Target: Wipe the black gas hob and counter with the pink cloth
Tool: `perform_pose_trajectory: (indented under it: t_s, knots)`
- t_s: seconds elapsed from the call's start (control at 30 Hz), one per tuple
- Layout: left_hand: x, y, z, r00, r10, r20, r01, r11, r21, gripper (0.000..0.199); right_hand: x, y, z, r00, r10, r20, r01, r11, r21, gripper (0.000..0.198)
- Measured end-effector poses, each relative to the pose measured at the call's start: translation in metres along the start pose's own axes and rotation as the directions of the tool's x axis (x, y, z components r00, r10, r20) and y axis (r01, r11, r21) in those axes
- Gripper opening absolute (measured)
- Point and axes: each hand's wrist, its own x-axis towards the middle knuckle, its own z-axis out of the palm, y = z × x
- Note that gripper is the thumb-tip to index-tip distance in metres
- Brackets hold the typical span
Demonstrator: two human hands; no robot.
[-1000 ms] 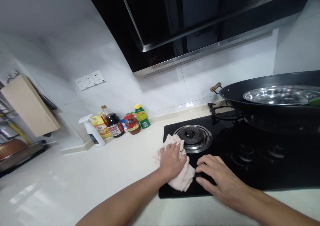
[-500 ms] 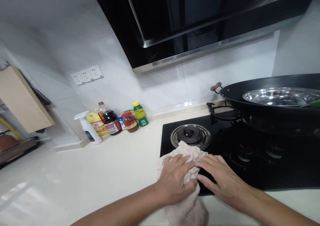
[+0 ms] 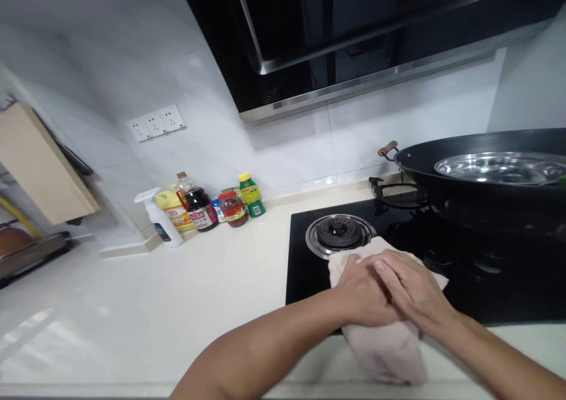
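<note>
A pale pinkish cloth (image 3: 384, 353) lies bunched over the front of the black glass gas stove (image 3: 305, 282), its lower end hanging across the counter's front edge. My left hand (image 3: 362, 288) presses down on the cloth with its fingers closed on it, partly hidden. Over the left hand rests my right hand (image 3: 409, 285), thumb across its back and fingers closed together against the cloth. Just beyond the cloth is the left burner (image 3: 338, 233) with its silver ring.
A large black wok (image 3: 477, 202) with a shiny metal plate (image 3: 499, 167) inside stands at the right. Left of the stove, a white spray bottle (image 3: 161, 223), a dark sauce bottle (image 3: 198, 205), a red-lidded jar (image 3: 233, 210) and a green bottle (image 3: 252, 197) line the wall. Overhead hangs the range hood (image 3: 367, 35).
Both hands and the cloth have slid right across the stove, uncovering its left front corner. My right hand has moved onto my left hand. The view has shifted slightly.
</note>
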Motion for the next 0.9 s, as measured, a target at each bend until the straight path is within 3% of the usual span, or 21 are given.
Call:
perform_pose_trajectory:
  t_s: [0.13, 0.23, 0.43, 0.57, 0.67, 0.77, 0.9]
  knots:
    - [0.025, 0.000, 0.003, 0.997, -0.066, 0.050, 0.065, 0.998, 0.024, 0.061, 0.002, 0.008, 0.005, 0.999, 0.021, -0.026, -0.023, 0.999, -0.049, 0.041]
    - [0.023, 0.001, 0.004, 0.995, -0.081, 0.060, 0.081, 0.997, 0.013, 0.063, 0.002, 0.015, 0.006, 0.997, 0.075, 0.008, -0.075, 0.997, -0.015, 0.039]
    - [-0.021, 0.010, -0.002, 0.994, -0.102, 0.026, 0.103, 0.994, -0.043, 0.070, -0.005, 0.022, 0.003, 0.968, 0.242, 0.059, -0.249, 0.954, 0.169, 0.044]
    - [-0.060, 0.013, -0.009, 0.995, -0.097, 0.007, 0.097, 0.994, -0.041, 0.061, -0.007, 0.018, 0.005, 0.951, 0.251, 0.182, -0.288, 0.932, 0.222, 0.047]
    - [-0.084, 0.010, -0.012, 0.995, -0.103, -0.007, 0.103, 0.994, -0.029, 0.059, -0.008, 0.012, 0.003, 0.949, 0.196, 0.248, -0.254, 0.941, 0.226, 0.047]
    - [-0.103, 0.000, -0.011, 0.990, -0.136, -0.029, 0.136, 0.991, -0.010, 0.058, -0.011, 0.006, -0.001, 0.964, 0.116, 0.238, -0.163, 0.969, 0.185, 0.043]
    - [-0.115, -0.024, -0.011, 0.958, -0.282, -0.049, 0.284, 0.958, 0.041, 0.056, -0.015, 0.000, -0.004, 0.972, 0.033, 0.231, -0.075, 0.982, 0.176, 0.036]
